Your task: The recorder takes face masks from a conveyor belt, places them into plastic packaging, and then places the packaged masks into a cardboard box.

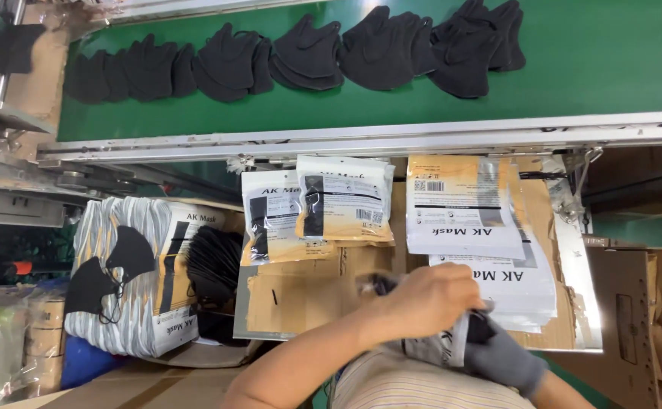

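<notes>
At the lower centre of the frame, a pouch [443, 344] of silvery-white film is gripped between two hands. The left hand [429, 299], bare, is closed over the top of the pouch, its fingers curled down around the edge. The right hand [501, 356], covered by a grey glove, is closed on the lower part of the same pouch, and something black is seen at the pouch mouth between the two hands, though it is too blurred to be told apart. Both hands are held just above a cardboard-covered work surface [300, 291].

Just beyond the hands, toward the right of centre, a stack of empty pouches [467, 220] is laid with orange and white panels showing. To its left, two filled pouches [319, 208] are laid overlapping, a black mask being visible through each. At the left of the frame, a loose pile of black masks [213, 265] is seen beside a bundle of pouches [130, 276], on which two more masks are laid. Across the top of the frame, a row of black masks [308, 57] is spread along a green conveyor belt [611, 68].
</notes>
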